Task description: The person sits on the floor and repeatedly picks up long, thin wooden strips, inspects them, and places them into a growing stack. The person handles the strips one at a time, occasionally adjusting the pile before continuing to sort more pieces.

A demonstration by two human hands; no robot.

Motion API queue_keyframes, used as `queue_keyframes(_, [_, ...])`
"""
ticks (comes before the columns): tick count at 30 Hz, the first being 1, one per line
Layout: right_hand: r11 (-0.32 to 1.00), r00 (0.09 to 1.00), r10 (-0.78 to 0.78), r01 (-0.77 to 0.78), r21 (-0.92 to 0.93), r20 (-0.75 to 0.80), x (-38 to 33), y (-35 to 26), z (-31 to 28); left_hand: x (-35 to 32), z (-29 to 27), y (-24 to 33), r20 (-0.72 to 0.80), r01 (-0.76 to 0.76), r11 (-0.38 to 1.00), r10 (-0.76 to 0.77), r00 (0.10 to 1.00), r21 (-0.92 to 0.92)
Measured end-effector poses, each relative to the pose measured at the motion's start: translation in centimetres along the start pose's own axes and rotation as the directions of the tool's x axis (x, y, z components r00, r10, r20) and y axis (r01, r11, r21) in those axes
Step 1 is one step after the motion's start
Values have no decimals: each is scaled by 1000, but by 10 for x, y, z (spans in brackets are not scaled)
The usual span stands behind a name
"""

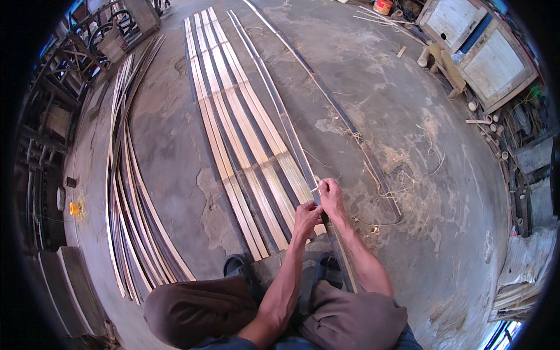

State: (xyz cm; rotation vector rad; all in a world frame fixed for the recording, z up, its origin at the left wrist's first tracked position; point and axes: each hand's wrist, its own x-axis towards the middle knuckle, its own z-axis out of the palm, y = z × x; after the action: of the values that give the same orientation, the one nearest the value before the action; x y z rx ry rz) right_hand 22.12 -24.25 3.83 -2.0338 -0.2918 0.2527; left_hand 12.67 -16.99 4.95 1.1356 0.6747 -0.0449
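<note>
A long, narrow bamboo strip (284, 118), dark along one side and pale along the other, runs from far on the floor back between my knees. My left hand (308, 220) is closed on it, fingertips pinched at its edge. Just beyond and to the right, my right hand (331, 197) is closed too, with a thin pale sliver (315, 189) jutting from its fingers across the strip. The fingers partly hide what each grips. To the left, several wide pale bamboo slats (233, 125) lie side by side, their near ends by my left hand.
A bundle of thin strips (125, 175) lies at left, near a yellow roll (74, 208). Another dark strip (332, 102) lies at right beside loose shavings (402, 169). Wooden frames stand at far left; a pale cabinet (496, 52) and bamboo pieces line the right. My sandals (236, 265) rest below.
</note>
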Motion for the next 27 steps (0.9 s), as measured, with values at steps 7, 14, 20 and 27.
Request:
queue_keyframes(7, [777,926,242,-363,514,288,0,18,-9,-5,1,-2,29,-8,998,10,1000,-62])
queue_keyframes(14, [358,927,273,-346,867,257,7,-32,-29,-1,-12,-14,-46,-10,999,12,999,34])
queue_keyframes(20, [944,935,250,-293,152,251,21,-31,-53,-2,-22,-37,-27,-17,950,9,1000,-312])
queue_keyframes(27, [946,825,310,-319,-64,472,8,-1,-33,-19,-2,-25,100,56,858,-5,995,-511])
